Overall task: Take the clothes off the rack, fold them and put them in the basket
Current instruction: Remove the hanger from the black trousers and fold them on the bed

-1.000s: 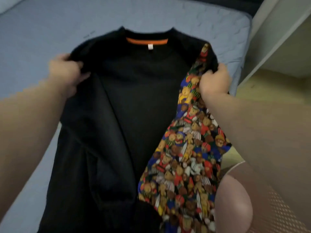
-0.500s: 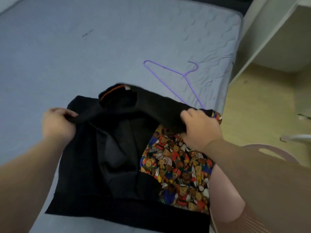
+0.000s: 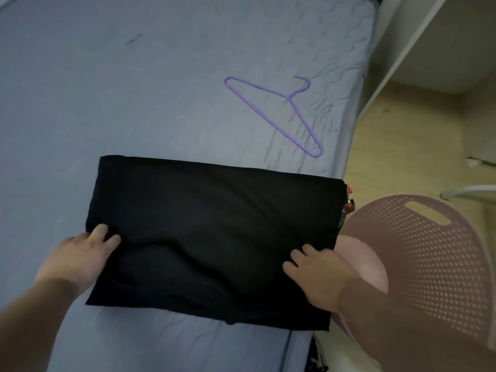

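Sweater: folded over since the earlier frame, now a flat rectangle on the bed.
Left hand, right hand: fingers flat on its near corners, gripping nothing.
Basket: just beside; slide palms under, carry level.

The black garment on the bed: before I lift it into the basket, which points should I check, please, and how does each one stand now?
1. Black garment folded into a flat rectangle: ok.
2. Patterned fabric tucked inside: not ok, a little shows at the right edge.
3. Both hands on the garment: ok, the left hand and right hand rest on its left and right ends.
4. Fingers under the fold for lifting: cannot tell.
5. Basket close, mouth open: ok, it stands beside the bed.
6. Hanger clear of the garment: ok, it lies apart on the mattress.
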Available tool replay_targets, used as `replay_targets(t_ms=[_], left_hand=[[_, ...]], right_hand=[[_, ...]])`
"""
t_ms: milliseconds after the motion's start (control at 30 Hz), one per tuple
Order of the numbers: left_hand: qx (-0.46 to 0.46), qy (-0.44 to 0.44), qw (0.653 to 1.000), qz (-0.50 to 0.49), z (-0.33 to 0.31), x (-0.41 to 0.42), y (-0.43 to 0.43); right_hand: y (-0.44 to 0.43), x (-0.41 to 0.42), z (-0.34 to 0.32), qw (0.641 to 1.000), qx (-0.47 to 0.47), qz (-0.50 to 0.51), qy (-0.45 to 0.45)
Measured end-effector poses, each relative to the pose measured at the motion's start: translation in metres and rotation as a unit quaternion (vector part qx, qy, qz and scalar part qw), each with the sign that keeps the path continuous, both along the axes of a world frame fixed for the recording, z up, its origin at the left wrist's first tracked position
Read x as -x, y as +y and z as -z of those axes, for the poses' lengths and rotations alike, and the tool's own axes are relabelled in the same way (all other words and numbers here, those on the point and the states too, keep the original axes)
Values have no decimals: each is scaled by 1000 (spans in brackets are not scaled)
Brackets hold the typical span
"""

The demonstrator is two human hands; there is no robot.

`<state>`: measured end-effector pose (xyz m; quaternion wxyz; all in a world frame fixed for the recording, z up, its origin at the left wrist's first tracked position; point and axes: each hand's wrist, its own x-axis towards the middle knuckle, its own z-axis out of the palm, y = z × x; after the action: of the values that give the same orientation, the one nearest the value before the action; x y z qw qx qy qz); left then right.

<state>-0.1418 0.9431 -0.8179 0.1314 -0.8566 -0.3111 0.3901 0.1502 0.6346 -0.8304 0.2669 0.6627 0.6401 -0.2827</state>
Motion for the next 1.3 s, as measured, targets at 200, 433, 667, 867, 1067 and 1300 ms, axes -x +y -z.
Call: replay_targets(t_ms=[200,433,667,867,1067,1300], left_hand=[[25,112,992,-61,16,-49,-31],[111,-276,949,103,0,-178,-121],[303,-214,928,25,36,-236,-274],[246,-141,942,-182,56,-249,-316],[213,-163,942,-201,49,-236,-304],[246,-197,919,-238,40,-250,-295]], right_hand=[[6,-6,4,998,23,37,39],[51,-72,-1,821,-330,458,-82],[72,-158,-1,848,-75,525,17],[56,-174,24,858,-35,510,50],[53,-177,21,607,-232,708,277],[22,-129,27,400,-151,813,395]])
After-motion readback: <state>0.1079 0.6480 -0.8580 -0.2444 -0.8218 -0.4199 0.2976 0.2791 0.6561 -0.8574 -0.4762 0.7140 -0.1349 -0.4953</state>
